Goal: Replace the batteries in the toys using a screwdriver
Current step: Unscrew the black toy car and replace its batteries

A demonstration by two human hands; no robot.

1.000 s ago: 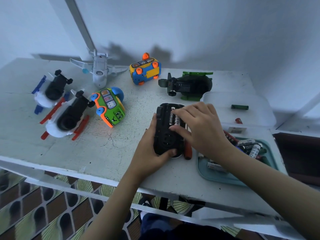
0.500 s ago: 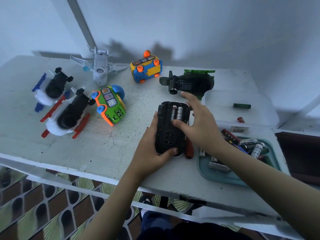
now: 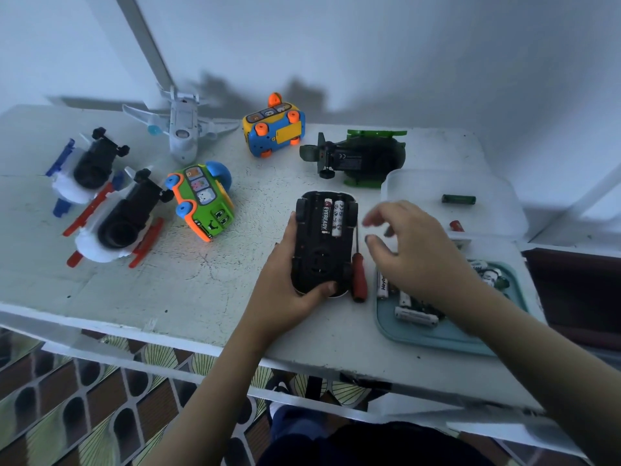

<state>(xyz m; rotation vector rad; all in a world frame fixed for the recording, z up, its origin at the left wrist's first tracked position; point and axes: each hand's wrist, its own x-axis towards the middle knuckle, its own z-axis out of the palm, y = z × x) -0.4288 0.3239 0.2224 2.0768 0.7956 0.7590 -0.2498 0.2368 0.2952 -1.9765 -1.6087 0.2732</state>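
The black toy car (image 3: 322, 243) lies upside down on the white table (image 3: 208, 284), near the front edge. Its battery compartment is open, with two batteries (image 3: 332, 217) seated side by side. The left hand (image 3: 285, 284) grips the car: the thumb wraps the near end and the fingers press along the left side. The right hand (image 3: 413, 250) hovers just right of the car, fingers loosely curled and slightly spread, holding nothing; it touches neither car nor tool. A screwdriver (image 3: 358, 270) with a red handle lies on the table, just beside the car's right side. A teal tray (image 3: 437, 334) of loose batteries sits under the right wrist. A green bus (image 3: 205, 203), a yellow-blue bus (image 3: 274, 129), a white plane (image 3: 183, 129) and a dark green helicopter (image 3: 361, 158) stand farther back
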